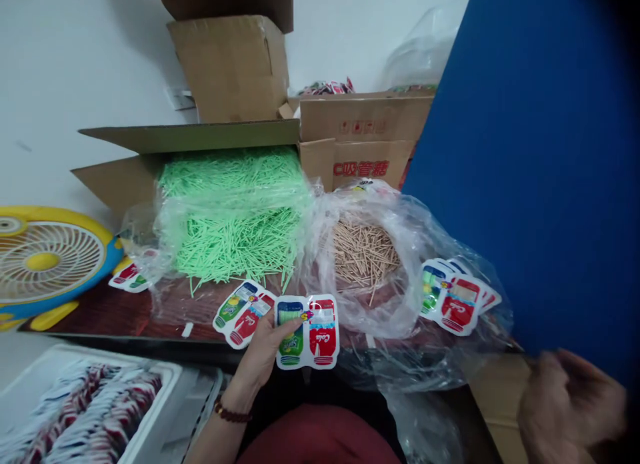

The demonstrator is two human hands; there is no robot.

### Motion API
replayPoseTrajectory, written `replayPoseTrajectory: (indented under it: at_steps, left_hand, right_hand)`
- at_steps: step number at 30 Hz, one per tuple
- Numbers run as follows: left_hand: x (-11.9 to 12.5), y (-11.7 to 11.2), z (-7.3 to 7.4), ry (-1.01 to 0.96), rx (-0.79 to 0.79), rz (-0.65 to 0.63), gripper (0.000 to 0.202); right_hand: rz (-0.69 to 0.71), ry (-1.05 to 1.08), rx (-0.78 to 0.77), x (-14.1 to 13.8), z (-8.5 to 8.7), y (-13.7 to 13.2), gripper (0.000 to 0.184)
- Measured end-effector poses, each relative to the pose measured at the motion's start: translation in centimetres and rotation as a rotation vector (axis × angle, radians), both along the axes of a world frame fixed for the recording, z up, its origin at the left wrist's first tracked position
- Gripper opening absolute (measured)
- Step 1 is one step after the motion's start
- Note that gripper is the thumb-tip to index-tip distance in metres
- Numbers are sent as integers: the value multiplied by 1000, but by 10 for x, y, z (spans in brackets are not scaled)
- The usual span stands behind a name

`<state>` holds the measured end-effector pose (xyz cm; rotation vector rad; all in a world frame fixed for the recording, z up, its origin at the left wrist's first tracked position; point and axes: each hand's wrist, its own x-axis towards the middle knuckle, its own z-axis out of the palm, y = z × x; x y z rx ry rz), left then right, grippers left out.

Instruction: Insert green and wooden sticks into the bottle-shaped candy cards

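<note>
My left hand (263,357) holds a small white packet (307,332) printed with a green bottle and a red cola bottle, thumb on its face. A similar packet (243,313) lies just left of it on the dark tabletop. My right hand (567,404) is low at the right, blurred, fingers curled near the lower edge of a big blue board (530,171); what it grips is unclear. A stack of the same packets (457,296) lies in clear plastic near the board.
A plastic bag of green sticks (233,217) sits in an open carton, with a bag of tan wooden sticks (365,254) beside it. Cardboard boxes (360,141) stand behind. A yellow-and-blue fan (45,261) is at left. A white tray (90,404) of packets sits bottom left.
</note>
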<state>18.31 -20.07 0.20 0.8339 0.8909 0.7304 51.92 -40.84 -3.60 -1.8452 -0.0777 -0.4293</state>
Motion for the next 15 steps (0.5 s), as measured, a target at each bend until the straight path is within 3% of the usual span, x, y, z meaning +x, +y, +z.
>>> replayPoseTrajectory:
  at_steps: [1,2,5,7,8,11,15]
  left_hand:
    - [2,-2,1,4,7,-26,31]
    - [4,-4,3,9,12,-61,31]
    - [8,-10,5,43,36,-180,30]
    - [9,-12,5,67,72,-222,30]
    - [8,-12,4,75,96,-227,30]
    - [6,-14,1,107,188,-200,35]
    - [8,-18,-3,135,287,-141,47]
  right_hand:
    - [52,-12,-13,-15,13,7,36]
    - [210,-6,-41,-32,25,16,33]
    - [997,154,-112,-83,51,56,30]
    - [1332,217,-172,-110,56,86,33]
    - [1437,224,-190,-121,56,100,34]
    - [1622,185,-222,-139,48,129,13]
    - [1673,193,-208,-143,43,138,18]
